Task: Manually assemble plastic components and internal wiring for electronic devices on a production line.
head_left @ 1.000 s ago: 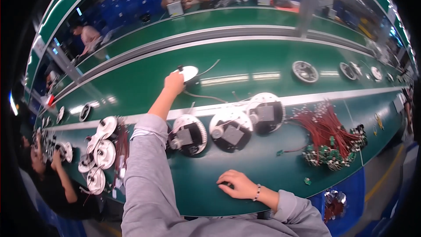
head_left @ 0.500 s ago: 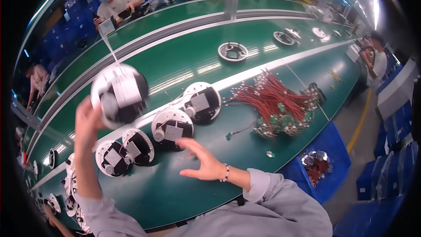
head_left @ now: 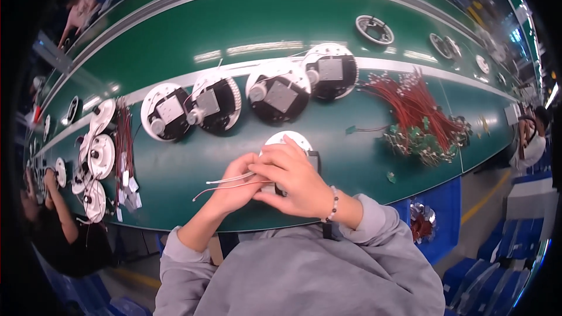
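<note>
On the near part of the table, a round white-and-black unit (head_left: 291, 138) lies mostly hidden beneath my two hands. Red and white wires (head_left: 225, 183) run out to the left from between the fingers. My left hand (head_left: 234, 186) has its fingers closed around the wires, palm partly turned up. Bent over it, my right hand (head_left: 295, 178) pinches at the same wires above the unit; its fingertips are partly hidden. Beyond them stand similar units with grey square plates: one (head_left: 165, 111), another (head_left: 215, 102), a third (head_left: 278, 92) and a fourth (head_left: 331, 71).
To the right lies a heap of red wires with green connectors (head_left: 418, 120). White round parts (head_left: 100, 155) and a red wire bundle (head_left: 124, 146) sit left, near a co-worker's arm (head_left: 61, 208). A green conveyor (head_left: 263, 17) runs behind; a blue bin (head_left: 448, 210) stands at the lower right.
The round unit my left hand held raised at the left is now down on the table before me. My right hand, open before, has closed in beside the left at the wires. The view has shifted.
</note>
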Demonstrator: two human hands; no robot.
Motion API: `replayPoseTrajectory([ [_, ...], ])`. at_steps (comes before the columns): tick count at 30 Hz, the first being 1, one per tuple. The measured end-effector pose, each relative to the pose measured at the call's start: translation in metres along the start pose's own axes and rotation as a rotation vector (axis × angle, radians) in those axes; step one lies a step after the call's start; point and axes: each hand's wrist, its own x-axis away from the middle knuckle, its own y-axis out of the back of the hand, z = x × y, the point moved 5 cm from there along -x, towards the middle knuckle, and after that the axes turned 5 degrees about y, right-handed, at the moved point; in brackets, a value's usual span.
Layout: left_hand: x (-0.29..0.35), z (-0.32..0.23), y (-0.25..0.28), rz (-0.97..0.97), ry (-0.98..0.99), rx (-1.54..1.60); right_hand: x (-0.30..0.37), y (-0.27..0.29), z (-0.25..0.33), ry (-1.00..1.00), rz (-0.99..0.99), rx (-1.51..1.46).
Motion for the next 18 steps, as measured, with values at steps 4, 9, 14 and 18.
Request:
replayPoseTrajectory([
  [4, 0.013, 0.004, -0.002, 0.052, 0.091, -0.044, -0.006, -0.001, 0.006, 0.102, -0.090, -0.080],
  [9, 0.026, 0.024, 0.005, -0.041, 0.132, 0.117, -0.006, 0.012, 0.006, 0.060, 0.069, -0.128],
  [14, 0.028, 0.045, -0.004, -0.104, -0.038, -0.114, -0.013, -0.011, 0.027, 0.086, 0.157, 0.011],
  [18, 0.051, 0.050, -0.017, -0.183, -0.089, 0.195, -0.011, -0.029, 0.026, 0.150, 0.342, 0.097],
])
